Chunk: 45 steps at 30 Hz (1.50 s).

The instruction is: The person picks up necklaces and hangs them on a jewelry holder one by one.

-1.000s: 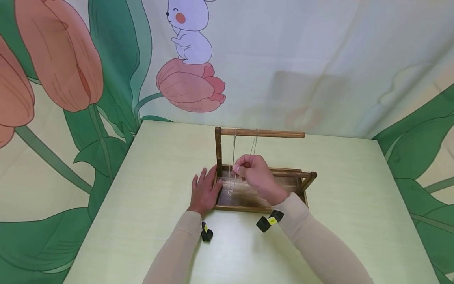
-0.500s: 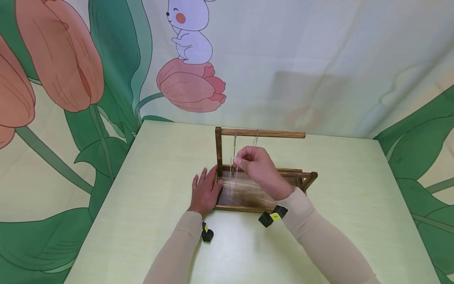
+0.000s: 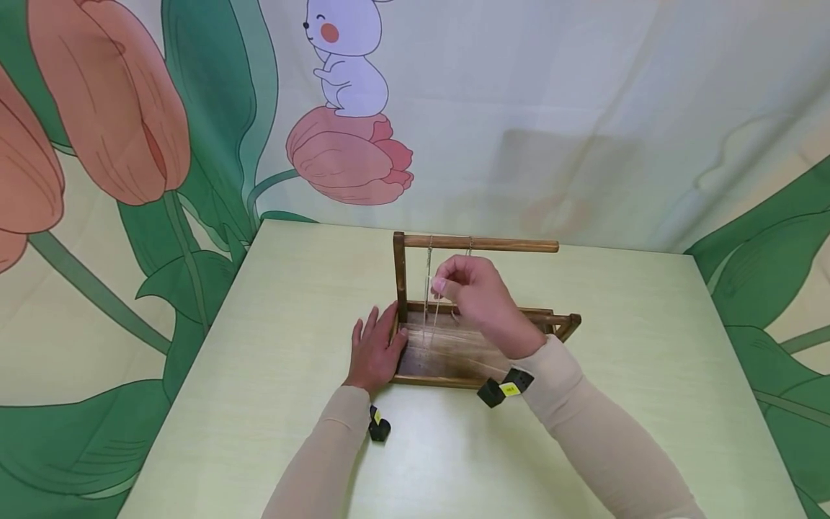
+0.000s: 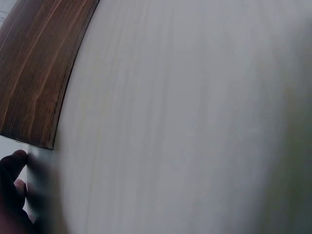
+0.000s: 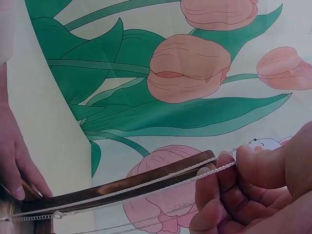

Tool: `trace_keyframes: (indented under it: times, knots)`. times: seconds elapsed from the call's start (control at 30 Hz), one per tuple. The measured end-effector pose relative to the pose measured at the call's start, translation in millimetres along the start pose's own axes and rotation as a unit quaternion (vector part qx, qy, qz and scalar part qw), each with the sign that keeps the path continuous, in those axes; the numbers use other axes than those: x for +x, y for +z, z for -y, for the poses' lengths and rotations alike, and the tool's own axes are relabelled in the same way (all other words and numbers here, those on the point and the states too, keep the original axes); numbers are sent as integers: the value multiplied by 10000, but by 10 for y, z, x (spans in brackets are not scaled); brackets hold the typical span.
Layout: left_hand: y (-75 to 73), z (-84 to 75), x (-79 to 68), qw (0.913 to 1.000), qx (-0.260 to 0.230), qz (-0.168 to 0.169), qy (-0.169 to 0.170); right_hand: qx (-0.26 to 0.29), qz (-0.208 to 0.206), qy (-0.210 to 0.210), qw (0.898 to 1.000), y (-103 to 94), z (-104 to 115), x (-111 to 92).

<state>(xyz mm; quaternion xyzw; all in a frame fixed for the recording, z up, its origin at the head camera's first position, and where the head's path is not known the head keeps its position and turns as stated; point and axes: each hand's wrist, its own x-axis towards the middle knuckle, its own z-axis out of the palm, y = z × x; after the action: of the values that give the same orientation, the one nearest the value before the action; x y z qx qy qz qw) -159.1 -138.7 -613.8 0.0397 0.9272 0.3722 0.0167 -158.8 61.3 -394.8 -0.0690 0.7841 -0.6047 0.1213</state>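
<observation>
A dark wooden jewelry stand [image 3: 400, 277] with a shallow tray base [image 3: 441, 382] sits on the table. My right hand [image 3: 483, 299] is raised above the tray and pinches a thin silver chain necklace [image 5: 214, 171] between thumb and fingers. Two strands of it run down from the fingertips toward the tray, and a small clasp and extender chain show near their lower end in the right wrist view. My left hand [image 3: 374, 353] rests against the tray's left end, fingers spread and thumb over the rim. Another chain [image 3: 429, 261] hangs from the upper bar [image 3: 512, 246], left of my right hand.
A lower crossbar [image 3: 538, 318] spans the stand's right part, partly behind my right forearm. The pale table [image 3: 311, 288] extends around the stand. Behind it hangs a cloth [image 3: 454, 144] printed with tulips and a white rabbit.
My right hand has risen and moved slightly right, drawing the necklace up from the tray toward the upper bar. The left hand has stayed in place.
</observation>
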Motion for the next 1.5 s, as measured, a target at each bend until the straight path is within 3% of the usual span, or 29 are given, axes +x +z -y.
trace_keyframes:
  times: [0.77,1.5]
  knots:
    - [-6,23,24,9999,73,-21,107,-163,-69,-316,9993,-139,139,-4]
    - [4,27,13,10000,45,4,59,-7,-59,-180,9998,-275,188,7]
